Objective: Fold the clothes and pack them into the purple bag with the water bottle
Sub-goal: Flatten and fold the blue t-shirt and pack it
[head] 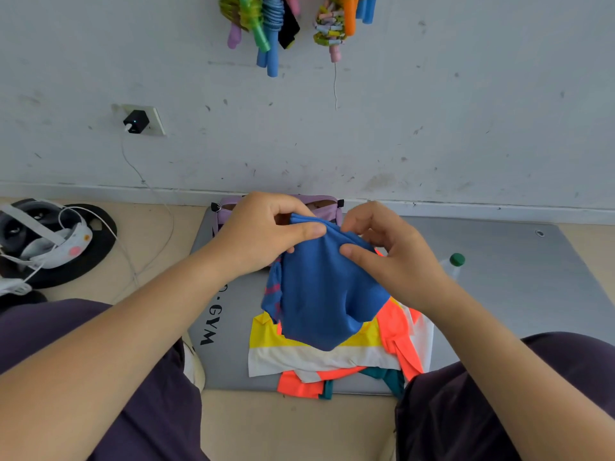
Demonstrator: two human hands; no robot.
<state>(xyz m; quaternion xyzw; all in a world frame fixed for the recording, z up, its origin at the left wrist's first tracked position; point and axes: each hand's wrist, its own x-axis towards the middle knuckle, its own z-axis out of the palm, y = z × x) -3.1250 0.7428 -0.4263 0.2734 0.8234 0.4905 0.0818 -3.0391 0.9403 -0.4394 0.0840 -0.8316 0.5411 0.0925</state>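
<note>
— What do the hands have?

— Both hold the blue cloth (pixel 322 294) in the middle of the frame. The left hand (pixel 263 231) pinches its top edge with thumb and curled fingers. The right hand (pixel 389 254) pinches the other top corner. The cloth looks thin and soft, and it hangs down in folds.

— What is under it?

— A messy pile of clothes (pixel 319 357) — yellow, white, bright orange and a bit of teal. They look smooth and floppy. They lie on a gray mat (pixel 515 277) that is flat with round corners.

— Where is the purple bag?

— The purple bag (pixel 319 204) is at the far end of the mat, by the wall, just behind the hands. The hands hide most of it. I see its soft light-purple rim and black clips.

— And the water bottle?

— The water bottle (pixel 452 264) is right of the middle, on the mat. It is clear plastic with a round green cap. The right wrist hides part of it.

— What else is around?

— Bright jump ropes (pixel 266 24) hang on the scuffed wall at the top. A black charger (pixel 135 122) sits in a wall plug at upper left, with a thin white wire going down. A headset with white straps (pixel 43 237) lies on the floor at left.

— Any words?

— The mat says "GYM" (pixel 209 324) in black letters. The letters before it are hidden by the left arm.
</note>
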